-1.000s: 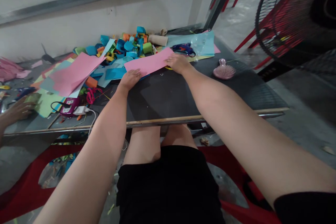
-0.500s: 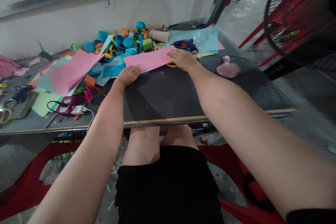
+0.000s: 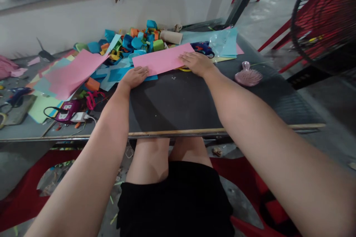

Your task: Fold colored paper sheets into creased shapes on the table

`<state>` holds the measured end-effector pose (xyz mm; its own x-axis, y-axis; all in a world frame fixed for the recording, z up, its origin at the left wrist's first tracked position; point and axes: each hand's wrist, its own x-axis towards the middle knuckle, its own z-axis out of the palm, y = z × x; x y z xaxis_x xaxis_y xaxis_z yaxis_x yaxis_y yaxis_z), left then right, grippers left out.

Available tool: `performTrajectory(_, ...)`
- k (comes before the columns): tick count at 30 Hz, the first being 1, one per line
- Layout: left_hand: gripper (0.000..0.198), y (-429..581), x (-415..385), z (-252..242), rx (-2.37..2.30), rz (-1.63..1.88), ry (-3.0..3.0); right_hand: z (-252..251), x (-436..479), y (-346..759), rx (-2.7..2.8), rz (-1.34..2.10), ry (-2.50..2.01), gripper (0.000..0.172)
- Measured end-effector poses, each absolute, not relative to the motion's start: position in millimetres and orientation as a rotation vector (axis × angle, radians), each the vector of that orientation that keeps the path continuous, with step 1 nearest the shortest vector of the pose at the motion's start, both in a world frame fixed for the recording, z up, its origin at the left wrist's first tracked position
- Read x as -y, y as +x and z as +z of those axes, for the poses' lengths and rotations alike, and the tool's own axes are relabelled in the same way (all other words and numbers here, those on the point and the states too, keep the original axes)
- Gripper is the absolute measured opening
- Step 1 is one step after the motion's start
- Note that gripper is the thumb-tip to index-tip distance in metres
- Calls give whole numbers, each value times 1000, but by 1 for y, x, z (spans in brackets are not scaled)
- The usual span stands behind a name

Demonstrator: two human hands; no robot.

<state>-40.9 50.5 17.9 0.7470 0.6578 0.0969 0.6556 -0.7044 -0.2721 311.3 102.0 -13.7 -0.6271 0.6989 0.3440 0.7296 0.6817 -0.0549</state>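
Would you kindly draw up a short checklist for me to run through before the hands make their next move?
1. Left hand on the pink strip: ok, fingers on its left end.
2. Right hand on the strip: ok, fingers over its right end.
3. Thumbs gripping underneath: cannot tell, they are hidden.
4. Strip's near edge free of other things: not ok, a yellow thing shows there by the right hand.
5. Hairbrush clear of the right hand: ok, it lies apart, to the right.
6. Dark blue tool behind the right hand switched off: cannot tell.
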Motion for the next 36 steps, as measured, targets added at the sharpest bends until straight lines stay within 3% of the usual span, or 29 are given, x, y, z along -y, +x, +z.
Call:
performTrajectory(12, 40, -54, -8, 5, 1354, -548, -2393, -21, -45, 305, 2293, -242, -1131, 36)
performTrajectory(18, 28, -62, -4, 1, 1569, -699, -2380, -20, -24, 294, 2188, -74, -1237, 35)
performTrajectory(27, 11, -48, 8, 1, 1460, -966, -2355, -27, -28, 300, 2136, 116, -1219, 34)
performTrajectory(36, 4, -50, 12, 0, 1630, -1010, -2345, -20, -11, 298, 2063, -51, -1250, 13)
